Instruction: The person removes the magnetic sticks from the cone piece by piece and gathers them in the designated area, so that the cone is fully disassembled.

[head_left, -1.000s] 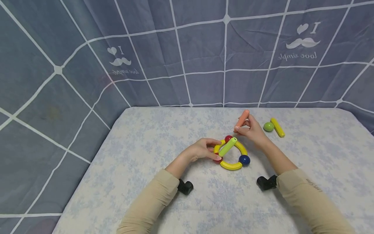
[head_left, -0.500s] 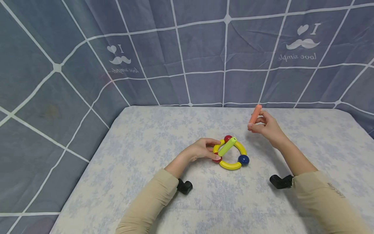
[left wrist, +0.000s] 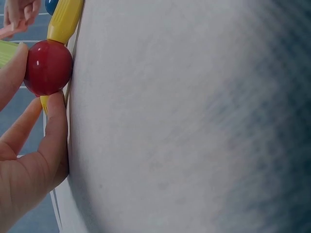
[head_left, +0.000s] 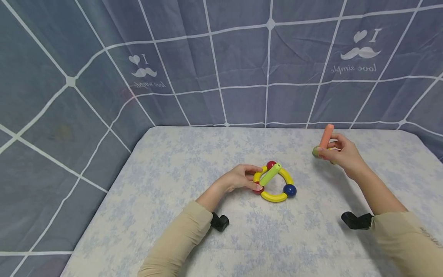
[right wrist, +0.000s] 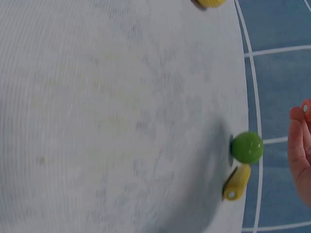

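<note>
My left hand [head_left: 238,178] grips the near left side of a ring of curved yellow magnetic rods [head_left: 274,197] joined by balls. Its thumb and fingers close round one red ball [left wrist: 48,68]. Another red ball [head_left: 271,164] sits at the back of the ring and a blue ball [head_left: 289,190] at its right. From the gripped ball a light green rod [head_left: 271,174] slants up over the ring. Further right, my right hand [head_left: 346,156] pinches an orange magnetic rod [head_left: 327,135] upright above the table. In the right wrist view only part of this hand shows.
A green ball [right wrist: 247,147] and a straight yellow rod [right wrist: 237,183] lie side by side on the patterned tablecloth [head_left: 207,148], partly hidden behind the right hand in the head view. A blue-grey curtain [head_left: 238,104] hangs along the table's back edge.
My right hand has carried the orange rod rightward, away from the ring, to over the green ball and yellow rod. The left hand and the ring have stayed in place.
</note>
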Demonstrator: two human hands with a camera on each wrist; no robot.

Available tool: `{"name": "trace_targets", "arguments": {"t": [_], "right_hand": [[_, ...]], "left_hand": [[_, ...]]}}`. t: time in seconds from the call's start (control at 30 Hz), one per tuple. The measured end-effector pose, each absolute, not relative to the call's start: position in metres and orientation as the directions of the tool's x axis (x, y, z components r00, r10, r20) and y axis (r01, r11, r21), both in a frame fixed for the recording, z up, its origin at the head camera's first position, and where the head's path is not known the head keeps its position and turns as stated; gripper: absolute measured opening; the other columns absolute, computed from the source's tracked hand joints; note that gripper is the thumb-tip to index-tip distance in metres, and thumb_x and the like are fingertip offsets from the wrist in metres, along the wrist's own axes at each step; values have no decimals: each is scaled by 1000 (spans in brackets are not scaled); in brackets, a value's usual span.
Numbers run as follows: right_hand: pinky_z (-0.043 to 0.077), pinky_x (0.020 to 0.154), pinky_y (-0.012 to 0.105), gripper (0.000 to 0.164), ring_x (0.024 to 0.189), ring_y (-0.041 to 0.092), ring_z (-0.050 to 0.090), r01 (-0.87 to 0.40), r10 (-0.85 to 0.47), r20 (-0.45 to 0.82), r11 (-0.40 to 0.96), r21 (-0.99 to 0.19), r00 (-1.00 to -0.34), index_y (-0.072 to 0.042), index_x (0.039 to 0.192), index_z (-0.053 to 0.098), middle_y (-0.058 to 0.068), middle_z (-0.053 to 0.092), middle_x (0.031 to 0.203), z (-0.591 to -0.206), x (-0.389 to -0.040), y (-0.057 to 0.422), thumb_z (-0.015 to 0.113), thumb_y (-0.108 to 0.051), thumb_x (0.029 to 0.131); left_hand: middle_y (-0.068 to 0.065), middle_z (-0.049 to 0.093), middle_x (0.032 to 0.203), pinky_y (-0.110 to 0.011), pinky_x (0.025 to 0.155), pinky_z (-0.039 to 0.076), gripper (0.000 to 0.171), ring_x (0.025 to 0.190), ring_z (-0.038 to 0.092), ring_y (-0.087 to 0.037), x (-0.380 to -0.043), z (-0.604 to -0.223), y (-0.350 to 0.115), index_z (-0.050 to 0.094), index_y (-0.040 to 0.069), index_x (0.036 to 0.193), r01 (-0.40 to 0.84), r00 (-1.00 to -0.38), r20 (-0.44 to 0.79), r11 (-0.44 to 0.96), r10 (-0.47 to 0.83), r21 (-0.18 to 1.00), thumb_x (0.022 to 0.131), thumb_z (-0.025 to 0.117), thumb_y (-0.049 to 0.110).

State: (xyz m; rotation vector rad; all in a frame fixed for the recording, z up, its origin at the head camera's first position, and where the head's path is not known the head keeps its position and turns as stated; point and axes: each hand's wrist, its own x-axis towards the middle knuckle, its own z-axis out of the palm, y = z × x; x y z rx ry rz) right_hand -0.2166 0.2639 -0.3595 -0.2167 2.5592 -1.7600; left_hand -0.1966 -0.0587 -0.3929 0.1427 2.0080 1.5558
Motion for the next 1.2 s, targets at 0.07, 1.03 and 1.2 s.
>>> {"name": "trace_targets", "arguments": {"t": [0.07, 1.03, 1.2], "right_hand": [[49, 60, 21, 33, 72, 2, 61, -94, -121, 54, 354, -931, -991, -29, 111, 44, -15, 57, 84, -361, -216, 270, 63, -13, 89], [48, 55, 21, 70, 60, -2, 54, 146, 75, -127, 597, -789, -989, 17, 135, 26, 2, 52, 84, -401, -216, 335, 59, -27, 91], [48, 56, 20, 72, 61, -2, 55, 166, 87, -142, 571, -804, -986, 15, 137, 26, -2, 50, 83, -402, -222, 334, 60, -29, 91]], "left_hand": [[-3, 54, 120, -23, 72, 51, 55, 99, 56, -16, -198, -393, -59, 61, 11, 122, -265, -823, -383, 313, 419, 912, 72, 78, -1], [-3, 57, 112, -22, 68, 51, 54, 89, 55, -15, -194, -396, -57, 61, 10, 122, -270, -815, -390, 313, 429, 910, 72, 77, -2], [-2, 54, 116, -22, 69, 51, 53, 94, 53, -16, -196, -392, -57, 61, 11, 121, -250, -826, -379, 331, 418, 910, 72, 78, -1]]}}
